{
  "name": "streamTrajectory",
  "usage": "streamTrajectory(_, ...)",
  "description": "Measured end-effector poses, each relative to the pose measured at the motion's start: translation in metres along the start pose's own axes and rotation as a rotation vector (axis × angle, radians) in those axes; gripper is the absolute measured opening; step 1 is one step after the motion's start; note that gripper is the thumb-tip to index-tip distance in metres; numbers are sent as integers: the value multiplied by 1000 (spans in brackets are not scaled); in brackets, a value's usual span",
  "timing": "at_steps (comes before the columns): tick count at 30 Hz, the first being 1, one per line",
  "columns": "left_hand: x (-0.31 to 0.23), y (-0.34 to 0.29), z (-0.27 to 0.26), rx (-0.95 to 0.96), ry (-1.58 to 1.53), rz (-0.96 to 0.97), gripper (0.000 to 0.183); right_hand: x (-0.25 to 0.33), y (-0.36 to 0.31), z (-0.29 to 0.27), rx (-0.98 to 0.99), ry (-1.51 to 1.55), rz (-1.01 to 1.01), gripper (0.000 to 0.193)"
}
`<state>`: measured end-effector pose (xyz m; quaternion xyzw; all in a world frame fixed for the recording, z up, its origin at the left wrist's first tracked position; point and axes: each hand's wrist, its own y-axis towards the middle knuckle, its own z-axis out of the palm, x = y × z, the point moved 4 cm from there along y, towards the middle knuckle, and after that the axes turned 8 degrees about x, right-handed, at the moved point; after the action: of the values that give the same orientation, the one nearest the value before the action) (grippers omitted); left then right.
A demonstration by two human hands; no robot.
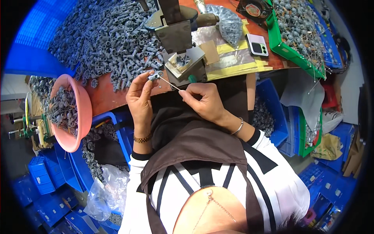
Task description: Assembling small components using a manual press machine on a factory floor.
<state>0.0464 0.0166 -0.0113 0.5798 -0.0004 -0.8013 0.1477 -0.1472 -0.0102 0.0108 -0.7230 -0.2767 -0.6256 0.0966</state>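
Observation:
Between the fingertips of my left hand (140,95) is a small grey plastic fitting (155,75) with a round opening. My right hand (204,102) pinches a thin pale rod (170,83), whose far end meets the fitting; whether it has gone inside I cannot tell. Both hands are just in front of a bench press (175,35). Under its dark block, a pale fixture (175,69) on the metal base holds a grey part (183,60).
A large heap of grey fittings (113,43) covers the left of the red table. A pink basin (83,113) of parts stands left, a green tray (278,43) of rods with balls right. A phone (257,45) lies beside a bag of parts (228,25). Blue crates (274,113) flank me.

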Motion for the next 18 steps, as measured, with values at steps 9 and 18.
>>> streamTrajectory(9, -3, -5, 18, 258, -342, -256, 26, 10, 11, 5, 50, -55, -140, 19)
streamTrajectory(18, -53, -19, 43, 175, 727, 502, 15, -13, 19, 19, 166, 945, 443, 17)
